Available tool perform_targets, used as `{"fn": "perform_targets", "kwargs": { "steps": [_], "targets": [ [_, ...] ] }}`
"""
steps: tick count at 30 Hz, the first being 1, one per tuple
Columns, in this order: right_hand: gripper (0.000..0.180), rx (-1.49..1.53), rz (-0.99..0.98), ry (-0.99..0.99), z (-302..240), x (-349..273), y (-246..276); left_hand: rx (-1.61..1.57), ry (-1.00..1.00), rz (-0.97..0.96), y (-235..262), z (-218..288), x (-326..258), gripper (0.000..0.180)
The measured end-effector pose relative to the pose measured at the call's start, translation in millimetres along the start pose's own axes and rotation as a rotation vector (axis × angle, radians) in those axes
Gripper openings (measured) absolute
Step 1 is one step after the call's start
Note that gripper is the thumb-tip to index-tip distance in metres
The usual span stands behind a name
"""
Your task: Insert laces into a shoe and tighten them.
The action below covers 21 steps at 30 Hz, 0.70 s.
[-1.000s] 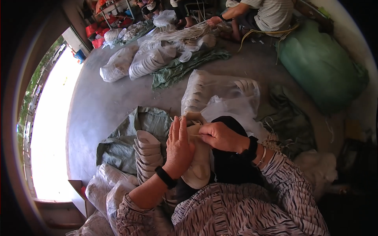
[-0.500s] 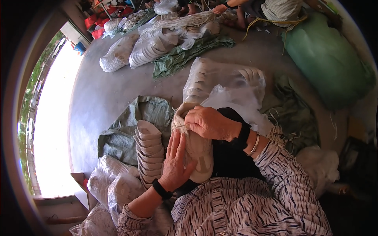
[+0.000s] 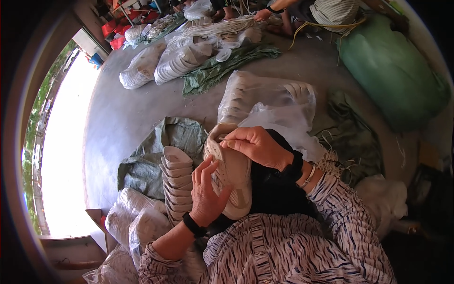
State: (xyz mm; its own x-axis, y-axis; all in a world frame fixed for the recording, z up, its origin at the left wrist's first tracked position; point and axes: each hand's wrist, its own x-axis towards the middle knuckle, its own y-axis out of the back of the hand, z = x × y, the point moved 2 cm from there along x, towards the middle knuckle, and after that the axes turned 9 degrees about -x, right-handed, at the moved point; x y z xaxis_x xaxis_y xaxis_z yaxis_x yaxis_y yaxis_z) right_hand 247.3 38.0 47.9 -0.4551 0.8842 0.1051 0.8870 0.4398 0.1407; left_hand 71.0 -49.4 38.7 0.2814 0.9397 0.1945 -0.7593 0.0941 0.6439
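While the pale beige shoe (image 3: pixel 237 177) is held upon dark cloth (image 3: pixel 276 196) at the lap, toe near and opening far, it is flanked on the left by a stack of pale shoe pieces (image 3: pixel 177 182) and on the far side by a clear plastic bag (image 3: pixel 265 90), grey floor (image 3: pixel 123 109) being spread toward the far left. Mesh and a row of eyelets (image 3: pixel 217 150) are shown. Its left side is touched by the left hand (image 3: pixel 208 195), loosely spread, and a pale lace (image 3: pixel 222 138) is pinched by the right hand (image 3: pixel 257 147).

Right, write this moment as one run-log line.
left hand: touching beige shoe upper; right hand: pinching lace; left side: nested shoe uppers; ahead: clear plastic bag
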Motion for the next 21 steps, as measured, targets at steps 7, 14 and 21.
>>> {"fn": "perform_targets", "kwargs": {
  "steps": [7, 14, 21],
  "targets": [
    [0.015, -0.188, 0.003, -0.159, -4.3, -66.4, -6.9, 0.014, 0.095, 0.102, -5.9, 6.1, 14.6, 0.052],
    [0.009, -0.599, 0.043, -0.089, 1.9, -75.1, -16.4, -0.004, 0.099, 0.081, -5.2, 1.7, 11.0, 0.054],
    [0.011, -0.589, -0.033, -0.175, 7.5, -67.4, -16.4, 0.074, 0.038, 0.085, -5.3, 8.7, 12.9, 0.053]
  ]
}}
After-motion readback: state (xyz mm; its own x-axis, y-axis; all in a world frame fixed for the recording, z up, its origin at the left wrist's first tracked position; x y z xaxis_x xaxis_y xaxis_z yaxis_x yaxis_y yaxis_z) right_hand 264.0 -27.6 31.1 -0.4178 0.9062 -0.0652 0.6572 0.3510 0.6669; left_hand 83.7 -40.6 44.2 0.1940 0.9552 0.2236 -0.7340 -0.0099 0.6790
